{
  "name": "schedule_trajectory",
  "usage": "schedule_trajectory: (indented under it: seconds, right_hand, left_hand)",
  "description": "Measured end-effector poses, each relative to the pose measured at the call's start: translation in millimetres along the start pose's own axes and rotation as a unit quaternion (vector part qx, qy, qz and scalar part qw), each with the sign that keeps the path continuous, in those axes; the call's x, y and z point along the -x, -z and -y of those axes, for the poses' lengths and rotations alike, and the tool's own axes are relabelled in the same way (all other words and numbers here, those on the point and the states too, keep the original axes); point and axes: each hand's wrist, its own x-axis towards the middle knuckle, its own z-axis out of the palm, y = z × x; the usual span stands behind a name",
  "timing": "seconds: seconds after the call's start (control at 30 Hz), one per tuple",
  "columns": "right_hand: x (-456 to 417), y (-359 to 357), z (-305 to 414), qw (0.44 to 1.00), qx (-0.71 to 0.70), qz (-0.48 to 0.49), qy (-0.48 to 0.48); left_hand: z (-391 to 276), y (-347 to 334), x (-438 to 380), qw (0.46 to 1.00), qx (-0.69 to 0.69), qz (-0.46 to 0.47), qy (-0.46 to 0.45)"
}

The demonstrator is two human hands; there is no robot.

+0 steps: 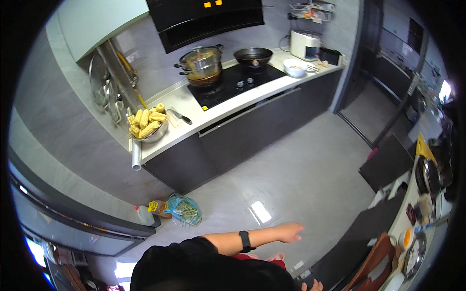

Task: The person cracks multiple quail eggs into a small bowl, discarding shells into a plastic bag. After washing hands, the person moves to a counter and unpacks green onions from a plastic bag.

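My left hand (290, 232) is held out over the grey floor, fingers loosely apart, with nothing in it; a black band is on that wrist. At the bottom edge my right hand (312, 285) shows only by its fingers, near the dark cabinet front on the right; what it may touch is hidden. Across the floor, a steel bowl (156, 135) heaped with corn cobs (144, 118) stands on the white counter beside a black-handled knife (181, 116). A steel steamer pot (200, 63) and a black wok (253, 56) sit on the black hob (236, 87).
A white bowl (295, 68) stands right of the hob. On the floor are a blue plastic bag of greens (185, 210) and a bottle with a yellow cap (158, 208). The right-hand counter holds a cleaver (378, 270), a small bowl (406, 238) and a metal plate (415, 255).
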Motion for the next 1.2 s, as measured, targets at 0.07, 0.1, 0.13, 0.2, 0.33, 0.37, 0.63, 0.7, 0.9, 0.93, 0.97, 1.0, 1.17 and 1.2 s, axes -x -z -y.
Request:
schedule_trajectory:
  seconds: [0.07,0.1,0.13,0.2,0.33,0.37,0.63,0.7,0.9,0.93,0.97,1.0,1.17,1.2]
  right_hand:
    - [-47,2,9,0.994,-0.009,-0.001,0.108]
    - [-65,9,22,0.993,-0.002,0.027,0.111]
    - [-83,22,44,0.993,0.004,0.051,0.109]
    - [-120,48,91,0.986,0.080,0.108,0.096]
    - [-210,65,112,0.982,0.100,0.119,0.109]
    - [-237,67,118,0.981,0.102,0.120,0.112]
    - [-399,89,175,0.970,0.042,0.069,0.231]
    - [-421,109,206,0.975,-0.026,0.124,0.182]
    - [-489,64,193,0.997,-0.001,0.010,0.076]
    - [-487,65,195,0.998,-0.009,-0.005,0.063]
    - [-484,65,195,0.998,-0.013,-0.018,0.052]
    - [-479,65,192,0.999,-0.052,-0.007,0.006]
    - [-459,34,168,0.993,-0.068,-0.077,-0.053]
    - [-454,30,167,0.991,-0.072,-0.100,-0.060]
  left_hand:
    - [4,42,11,0.994,-0.023,-0.010,0.103]
    - [20,52,15,0.989,-0.036,-0.017,0.139]
    - [40,59,14,0.984,-0.051,-0.021,0.170]
    - [75,70,14,0.971,-0.061,-0.048,0.224]
    - [113,115,8,0.935,-0.059,-0.057,0.344]
    - [114,130,3,0.930,-0.055,-0.069,0.356]
    - [145,207,-27,0.914,-0.008,-0.236,0.331]
    - [164,230,-40,0.931,0.045,-0.236,0.276]
    - [192,299,-105,0.928,-0.087,-0.124,0.340]
    - [203,311,-121,0.931,-0.115,-0.111,0.327]
    - [209,325,-139,0.932,-0.141,-0.101,0.317]
    - [207,343,-162,0.943,-0.126,-0.092,0.295]
    - [187,411,-271,0.976,-0.111,-0.051,0.181]
    - [191,415,-289,0.978,-0.128,-0.048,0.160]
